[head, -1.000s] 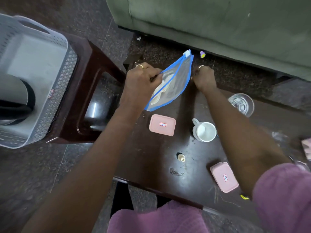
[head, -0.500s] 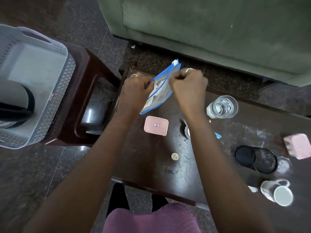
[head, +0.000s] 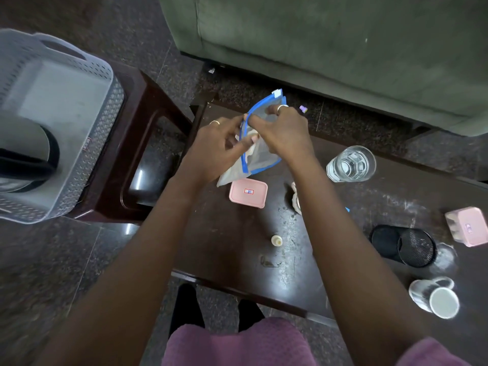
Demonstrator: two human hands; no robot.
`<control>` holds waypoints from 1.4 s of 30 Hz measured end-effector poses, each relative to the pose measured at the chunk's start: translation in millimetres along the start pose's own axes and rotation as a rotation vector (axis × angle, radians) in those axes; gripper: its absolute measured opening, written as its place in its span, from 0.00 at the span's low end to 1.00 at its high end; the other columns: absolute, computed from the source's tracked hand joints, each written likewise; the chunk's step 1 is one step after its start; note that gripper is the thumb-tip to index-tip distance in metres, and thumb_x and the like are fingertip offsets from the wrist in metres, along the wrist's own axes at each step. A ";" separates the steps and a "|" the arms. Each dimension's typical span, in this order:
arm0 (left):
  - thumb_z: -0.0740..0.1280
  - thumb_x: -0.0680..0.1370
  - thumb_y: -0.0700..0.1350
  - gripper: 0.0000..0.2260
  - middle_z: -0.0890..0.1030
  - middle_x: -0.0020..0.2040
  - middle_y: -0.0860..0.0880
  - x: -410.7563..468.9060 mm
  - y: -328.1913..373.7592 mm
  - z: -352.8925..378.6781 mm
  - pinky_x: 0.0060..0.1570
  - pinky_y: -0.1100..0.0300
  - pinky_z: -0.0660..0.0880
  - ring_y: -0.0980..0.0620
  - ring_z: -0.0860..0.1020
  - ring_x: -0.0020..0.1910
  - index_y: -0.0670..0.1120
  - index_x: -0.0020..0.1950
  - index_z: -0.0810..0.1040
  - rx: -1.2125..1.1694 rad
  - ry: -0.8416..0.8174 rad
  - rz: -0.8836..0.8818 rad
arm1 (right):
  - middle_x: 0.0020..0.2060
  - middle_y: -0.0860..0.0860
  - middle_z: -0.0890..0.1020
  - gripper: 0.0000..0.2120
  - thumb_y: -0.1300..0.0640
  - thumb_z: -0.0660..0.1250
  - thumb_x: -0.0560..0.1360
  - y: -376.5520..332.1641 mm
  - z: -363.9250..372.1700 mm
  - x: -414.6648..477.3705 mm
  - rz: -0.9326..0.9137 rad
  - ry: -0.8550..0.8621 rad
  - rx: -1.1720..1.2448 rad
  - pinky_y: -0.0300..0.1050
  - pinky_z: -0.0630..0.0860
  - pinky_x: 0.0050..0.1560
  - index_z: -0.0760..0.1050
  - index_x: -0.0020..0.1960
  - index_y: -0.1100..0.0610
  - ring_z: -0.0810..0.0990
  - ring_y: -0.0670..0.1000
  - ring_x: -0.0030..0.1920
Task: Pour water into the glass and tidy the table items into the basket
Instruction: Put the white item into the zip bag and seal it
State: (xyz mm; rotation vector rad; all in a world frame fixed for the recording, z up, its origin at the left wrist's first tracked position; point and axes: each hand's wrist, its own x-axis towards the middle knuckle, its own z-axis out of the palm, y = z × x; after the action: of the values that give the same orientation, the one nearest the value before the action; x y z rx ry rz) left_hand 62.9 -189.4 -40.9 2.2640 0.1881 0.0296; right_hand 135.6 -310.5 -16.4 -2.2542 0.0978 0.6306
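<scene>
Both hands hold a blue-edged zip pouch (head: 260, 157) above the far left part of the dark table (head: 237, 247). My left hand (head: 214, 151) grips its left edge and my right hand (head: 282, 130) pinches its top near the white slider. A glass with water (head: 351, 165) stands to the right. The grey basket (head: 60, 101) sits on a stool at the left, with a steel kettle (head: 21, 159) inside. A pink box (head: 248, 192) lies below the pouch.
A second pink box (head: 468, 225), a black mesh holder (head: 404, 245) on its side and a white mug (head: 435, 298) lie at the right. Another white mug (head: 295, 198) is half hidden by my right arm. A small cream cap (head: 276, 240) sits mid-table. A green sofa (head: 343, 35) is behind.
My right hand moved left from the pouch's far corner to its top edge, close to my left hand. The pouch turned more upright. The view shifted right, revealing more of the table.
</scene>
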 end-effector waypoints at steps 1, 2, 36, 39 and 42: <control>0.65 0.72 0.54 0.19 0.73 0.38 0.54 1.2 -0.4 0.4 0.40 0.74 0.66 0.61 0.73 0.36 0.49 0.61 0.76 0.036 -0.029 -0.009 | 0.49 0.54 0.80 0.21 0.45 0.67 0.69 -0.1 0.6 0.3 0.018 -0.008 0.010 0.44 0.79 0.44 0.77 0.57 0.56 0.81 0.53 0.45; 0.66 0.71 0.52 0.20 0.75 0.40 0.51 2.6 -2.0 1.4 0.40 0.71 0.66 0.58 0.74 0.38 0.49 0.61 0.75 0.086 -0.054 -0.019 | 0.44 0.53 0.80 0.16 0.47 0.66 0.70 0.0 1.4 0.4 0.034 -0.021 0.028 0.48 0.81 0.47 0.78 0.50 0.58 0.81 0.54 0.47; 0.62 0.76 0.37 0.14 0.77 0.54 0.42 4.0 -9.1 6.0 0.49 0.66 0.68 0.49 0.77 0.49 0.44 0.60 0.78 0.109 0.027 -0.129 | 0.28 0.55 0.67 0.15 0.63 0.48 0.78 24.1 72.2 56.6 0.754 -0.188 0.278 0.27 0.61 0.14 0.63 0.33 0.61 0.64 0.47 0.07; 0.62 0.76 0.38 0.13 0.76 0.54 0.41 2.9 -3.3 7.1 0.54 0.56 0.74 0.46 0.77 0.50 0.44 0.60 0.78 0.100 0.015 -0.121 | 0.28 0.54 0.66 0.15 0.68 0.51 0.77 17.5 66.1 47.8 0.641 -0.200 0.177 0.27 0.60 0.14 0.64 0.32 0.60 0.67 0.49 0.13; 0.62 0.76 0.39 0.13 0.76 0.54 0.40 2.6 2.4 10.1 0.55 0.49 0.75 0.43 0.77 0.51 0.43 0.59 0.77 0.110 0.007 -0.123 | 0.30 0.53 0.72 0.15 0.68 0.56 0.77 16.6 58.3 45.0 0.450 -0.105 0.076 0.29 0.59 0.12 0.66 0.32 0.58 0.69 0.49 0.26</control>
State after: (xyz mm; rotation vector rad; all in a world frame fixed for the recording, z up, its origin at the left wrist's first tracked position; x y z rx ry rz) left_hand 66.6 -198.1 -45.7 2.3571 0.3401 -0.0391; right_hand 146.7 -275.1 -82.1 -2.1313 0.5787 0.9618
